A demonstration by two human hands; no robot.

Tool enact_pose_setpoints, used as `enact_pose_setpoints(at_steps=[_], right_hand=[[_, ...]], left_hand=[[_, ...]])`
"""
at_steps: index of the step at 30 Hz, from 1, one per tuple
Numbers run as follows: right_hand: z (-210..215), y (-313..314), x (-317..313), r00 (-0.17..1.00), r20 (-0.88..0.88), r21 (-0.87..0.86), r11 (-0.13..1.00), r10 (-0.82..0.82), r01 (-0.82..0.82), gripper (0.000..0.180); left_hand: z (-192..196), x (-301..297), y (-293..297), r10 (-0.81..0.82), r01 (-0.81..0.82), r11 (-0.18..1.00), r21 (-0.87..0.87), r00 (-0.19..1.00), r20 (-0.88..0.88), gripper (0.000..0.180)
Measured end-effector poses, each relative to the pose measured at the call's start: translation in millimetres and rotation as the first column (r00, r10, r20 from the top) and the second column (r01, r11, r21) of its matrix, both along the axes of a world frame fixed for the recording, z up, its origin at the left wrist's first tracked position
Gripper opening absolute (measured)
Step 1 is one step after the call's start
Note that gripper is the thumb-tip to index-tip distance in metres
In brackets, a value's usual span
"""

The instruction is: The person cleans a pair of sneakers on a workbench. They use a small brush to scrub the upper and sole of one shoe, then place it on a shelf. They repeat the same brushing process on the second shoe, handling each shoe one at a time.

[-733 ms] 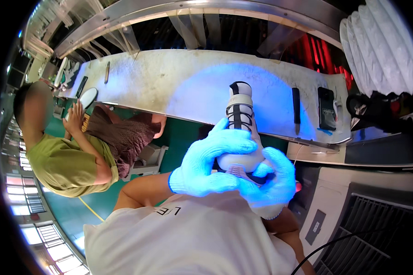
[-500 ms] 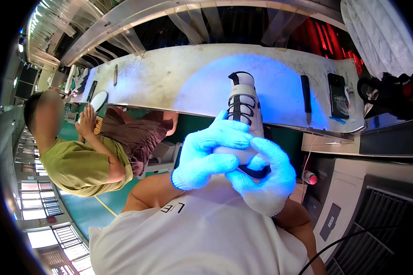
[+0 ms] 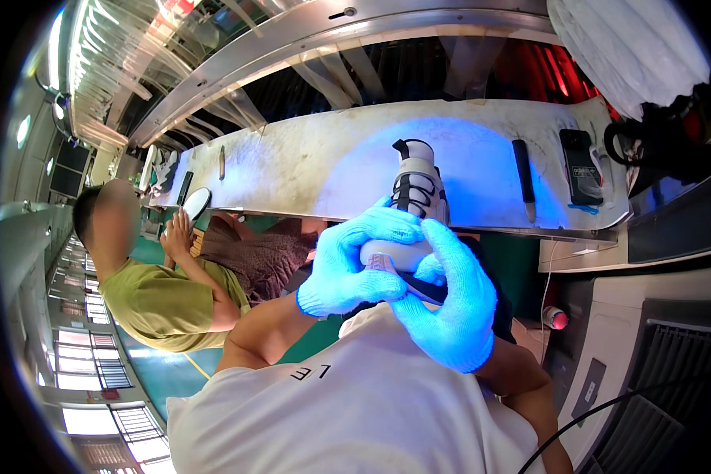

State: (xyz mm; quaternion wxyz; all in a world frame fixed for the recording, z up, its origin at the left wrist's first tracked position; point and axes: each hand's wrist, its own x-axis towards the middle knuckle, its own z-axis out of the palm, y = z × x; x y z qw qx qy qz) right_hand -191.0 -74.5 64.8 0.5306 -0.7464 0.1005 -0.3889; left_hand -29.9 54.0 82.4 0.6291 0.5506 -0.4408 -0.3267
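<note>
A white-and-grey sneaker with black laces points its toe toward me, its heel end over the table's near edge. Gloved in knit fabric that glows blue under the light, my left hand wraps the left side of the toe. Its thumb lies low on the front, beside a small pinkish patch. My right hand, in a matching glove, curls around the right side of the toe and the dark sole edge. Both hands hide much of the toe and sole.
On the table lie a black-handled knife and a black phone-like device at right. A co-worker sits at left, hands by a pale oval piece. Behind is a machine opening with hanging strips.
The view has tilted, so the table and co-worker appear lower. My fingers have shifted slightly around the toe, and a pinkish patch now shows by my left thumb. Both hands keep hold of the sneaker.
</note>
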Motion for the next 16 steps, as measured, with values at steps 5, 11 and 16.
enact_pose_setpoints(at_steps=[5, 11, 16], right_hand=[[-1, -10, 3, 0.999, -0.027, -0.051, 0.999, -0.019, 0.017, 0.065], [-4, -17, 20, 0.999, 0.031, -0.065, 0.998, 0.016, -0.014, 0.065], [-12, -23, 37, 0.990, 0.138, -0.115, 0.993, 0.033, -0.017, 0.067]], left_hand=[[-5, 14, -3, -0.022, 0.028, 0.999, -0.021, 0.973, 0.231, 0.056], [-2, 23, -2, -0.013, 0.015, 1.000, -0.010, 0.984, 0.178, 0.051], [-11, 43, 5, -0.057, 0.054, 0.998, 0.020, 0.964, 0.259, 0.054]])
